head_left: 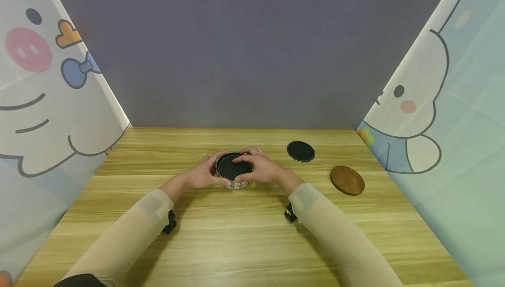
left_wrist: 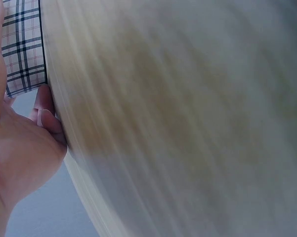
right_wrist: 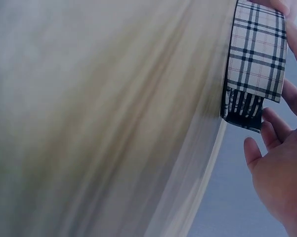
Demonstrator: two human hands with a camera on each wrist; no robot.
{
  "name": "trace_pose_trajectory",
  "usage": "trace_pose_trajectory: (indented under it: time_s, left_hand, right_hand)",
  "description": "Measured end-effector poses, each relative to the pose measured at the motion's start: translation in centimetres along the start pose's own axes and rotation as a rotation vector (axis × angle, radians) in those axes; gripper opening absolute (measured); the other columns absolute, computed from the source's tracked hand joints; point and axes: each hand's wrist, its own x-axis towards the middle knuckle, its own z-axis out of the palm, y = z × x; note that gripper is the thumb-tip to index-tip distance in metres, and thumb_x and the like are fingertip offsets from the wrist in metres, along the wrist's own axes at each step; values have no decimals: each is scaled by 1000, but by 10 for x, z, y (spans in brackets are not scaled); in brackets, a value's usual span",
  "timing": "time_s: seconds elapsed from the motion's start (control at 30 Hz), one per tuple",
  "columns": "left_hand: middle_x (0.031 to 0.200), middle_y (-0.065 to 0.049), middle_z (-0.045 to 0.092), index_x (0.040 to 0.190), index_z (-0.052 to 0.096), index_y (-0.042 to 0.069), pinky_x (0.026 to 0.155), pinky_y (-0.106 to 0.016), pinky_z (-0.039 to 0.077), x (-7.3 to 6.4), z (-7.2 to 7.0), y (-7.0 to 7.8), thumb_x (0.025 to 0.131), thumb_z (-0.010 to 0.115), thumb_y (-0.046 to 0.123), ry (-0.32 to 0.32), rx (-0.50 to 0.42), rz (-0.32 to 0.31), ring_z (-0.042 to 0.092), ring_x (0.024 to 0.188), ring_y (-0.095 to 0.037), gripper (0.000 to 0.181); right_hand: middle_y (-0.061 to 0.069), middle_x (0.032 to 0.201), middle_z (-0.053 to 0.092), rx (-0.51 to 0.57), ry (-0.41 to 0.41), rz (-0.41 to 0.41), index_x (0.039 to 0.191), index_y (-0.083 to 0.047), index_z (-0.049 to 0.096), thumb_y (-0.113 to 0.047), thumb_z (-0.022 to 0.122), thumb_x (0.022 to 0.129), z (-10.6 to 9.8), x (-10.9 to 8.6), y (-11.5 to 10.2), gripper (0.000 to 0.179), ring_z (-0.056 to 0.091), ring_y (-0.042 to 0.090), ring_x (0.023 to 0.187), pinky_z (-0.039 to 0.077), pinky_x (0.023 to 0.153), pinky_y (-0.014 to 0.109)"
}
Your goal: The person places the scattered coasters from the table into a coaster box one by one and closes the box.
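A round plaid coaster holder [head_left: 238, 186] stands on the table between my hands. Inside it lies a black disc [head_left: 228, 167], probably the top coaster. My left hand [head_left: 202, 176] grips the holder's left side, thumb at the front and fingers round the back. From the right, my right hand [head_left: 263, 168] holds the other side, its thumb at the near rim and its index finger over the black top. In the right wrist view, a cut-out in the plaid wall [right_wrist: 257, 52] shows the striped edges of a stack [right_wrist: 244, 104] inside.
A black round coaster [head_left: 301, 151] lies on the wooden table [head_left: 236, 243] to the right. Nearer and further right is a brown wooden disc [head_left: 347, 180]. A grey panel [head_left: 244, 50] closes the back, and cartoon-printed cloths [head_left: 59, 103] flank both sides.
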Motion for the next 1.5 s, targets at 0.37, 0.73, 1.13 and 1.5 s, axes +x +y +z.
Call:
trace_pose_trajectory:
  time_s: [0.37,0.73,1.13,1.5]
  left_hand:
    - [146,-24,36,176,18,30,105,-57,46,1,0,0,87,91,58,26,27,-9,49,118,-34,118]
    - [141,-24,39,175,24,30,108,-59,44,1,0,-1,85,95,52,54,25,20,47,118,-34,117]
    - [147,-25,36,175,24,31,113,-63,41,2,2,-1,85,95,52,53,11,6,47,123,-36,117]
    - [149,-25,35,174,25,33,116,-66,39,2,2,-1,84,96,51,59,2,4,47,127,-38,116]
  right_hand:
    - [13,165,43,156,19,19,158,-21,59,-40,81,102,-11,-20,22,63,49,36,148,45,119,59]
    - [10,142,68,161,56,117,160,-12,56,-36,77,105,-36,-61,60,63,68,16,106,58,93,41]
    - [20,139,67,203,98,169,158,-2,55,-25,75,107,-59,-95,103,59,66,27,111,56,87,35]
    - [29,153,56,-23,171,191,148,-10,69,-17,66,112,-78,-106,140,37,56,49,136,49,108,65]
